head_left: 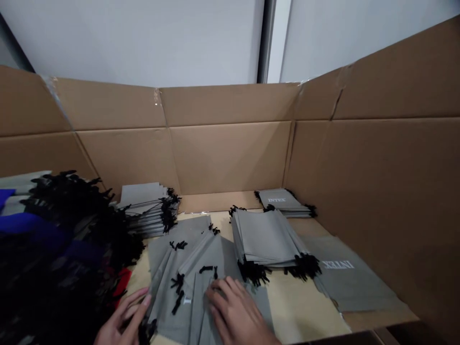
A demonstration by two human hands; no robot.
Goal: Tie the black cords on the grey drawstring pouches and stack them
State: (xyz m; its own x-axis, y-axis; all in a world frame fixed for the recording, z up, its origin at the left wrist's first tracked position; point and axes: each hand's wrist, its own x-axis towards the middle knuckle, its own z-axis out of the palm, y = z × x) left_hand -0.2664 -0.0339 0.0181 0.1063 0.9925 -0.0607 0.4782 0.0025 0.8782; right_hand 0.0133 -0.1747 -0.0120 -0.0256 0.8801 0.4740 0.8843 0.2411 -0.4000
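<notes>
Several flat grey fabric pouches [168, 280] with black cord ends lie loosely overlapped before me. My left hand [125, 318] is at the left edge of this heap, its thumb and fingers closed together on a pouch's edge. On the front part of the heap lies my right hand [237, 311], fingers bent and pressed together on a narrow folded grey pouch [201, 306]; its thumb is partly hidden. Beyond the right hand stands a neat stack of grey pouches [268, 235], black cord ends hanging toward me.
Cardboard walls [230, 153] enclose the back and the right side. A large pile of black cord ends [72, 211] with blue and red fabric fills the left. Other grey stacks [147, 211] stand behind, and printed pouches [345, 273] lie at right.
</notes>
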